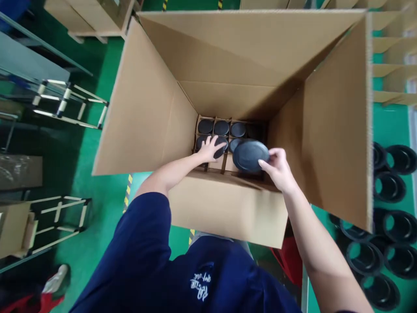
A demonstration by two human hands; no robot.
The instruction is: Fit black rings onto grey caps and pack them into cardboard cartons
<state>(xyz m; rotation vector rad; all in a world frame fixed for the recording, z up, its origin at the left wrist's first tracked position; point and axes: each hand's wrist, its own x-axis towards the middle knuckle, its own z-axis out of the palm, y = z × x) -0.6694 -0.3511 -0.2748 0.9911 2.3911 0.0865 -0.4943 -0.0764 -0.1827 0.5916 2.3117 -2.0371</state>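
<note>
A tall open cardboard box (146,108) stands in front of me, with cardboard dividers (224,163) at its bottom. Several black round parts (221,128) sit in the divider cells. My left hand (210,148) reaches deep into the box and rests with spread fingers on one black part in the second row. My right hand (276,167) grips a larger-looking black round part (249,155) by its edge, held above the right-hand cells. The near cells are hidden behind the box's front wall.
Several black ring-shaped parts (391,187) lie on a green surface to the right of the box. Metal roller racks (65,102) stand at the left on the green floor. More cardboard boxes (87,17) stand at the back left, and flat cardboard pieces (391,56) at the right.
</note>
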